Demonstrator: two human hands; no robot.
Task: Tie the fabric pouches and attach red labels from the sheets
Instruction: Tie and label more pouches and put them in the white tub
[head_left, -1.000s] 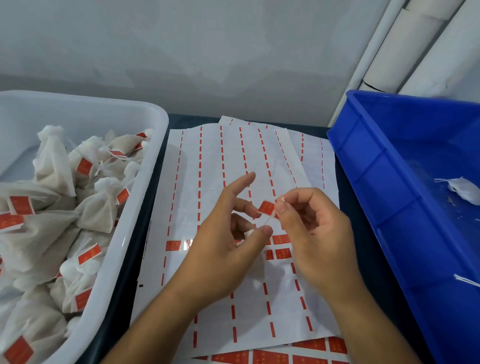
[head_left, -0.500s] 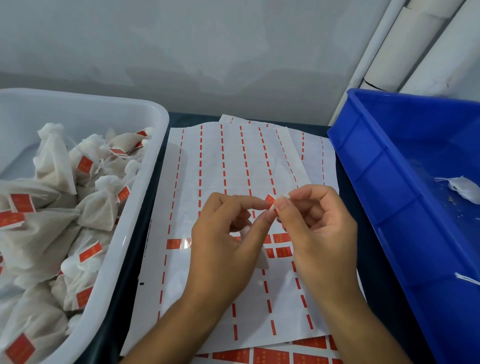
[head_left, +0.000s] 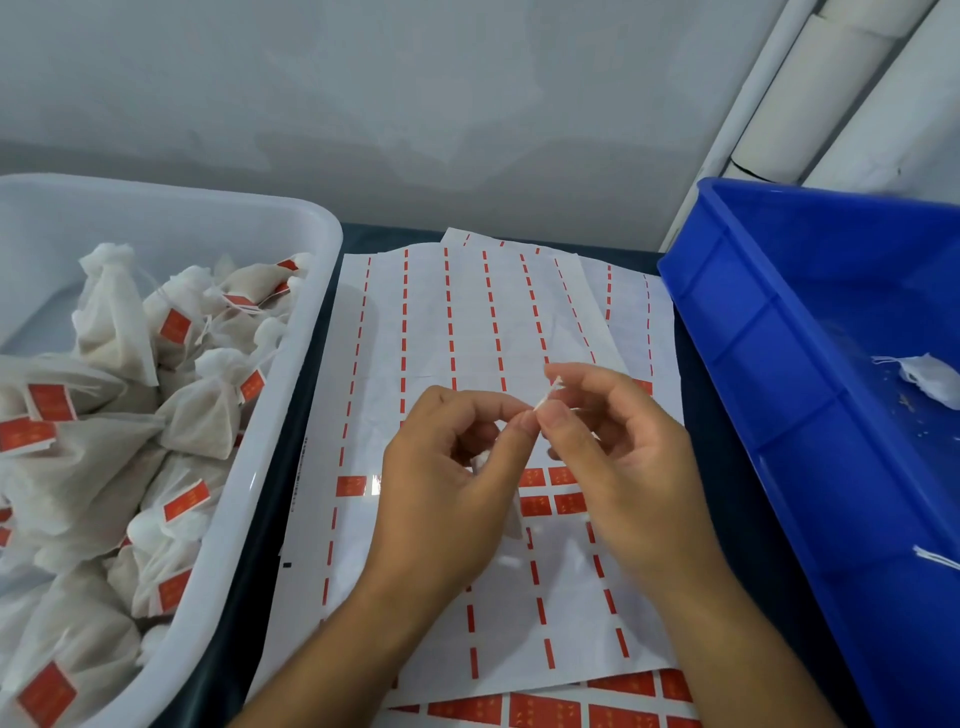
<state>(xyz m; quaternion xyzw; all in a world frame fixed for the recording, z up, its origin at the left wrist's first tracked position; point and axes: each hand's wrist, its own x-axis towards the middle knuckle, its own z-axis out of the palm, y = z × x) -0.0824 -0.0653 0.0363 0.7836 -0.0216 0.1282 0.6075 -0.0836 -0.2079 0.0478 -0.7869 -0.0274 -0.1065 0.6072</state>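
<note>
Over the label sheet, my left hand and my right hand meet at the fingertips. Together they pinch a small red label, seen edge-on and folded around a thin white string. A few red labels remain on the sheet under my hands, and one lies further left. More label sheets lie beneath at the near edge. Whether a pouch hangs from the string is hidden by my hands.
A white tub on the left holds several tied fabric pouches with red labels. A blue crate on the right holds a white pouch and loose strings. White pipes stand at the back right.
My left hand closed from spread fingers to a pinch against my right fingertips. The red label, flat and visible a second ago, is now folded narrow between both hands.
</note>
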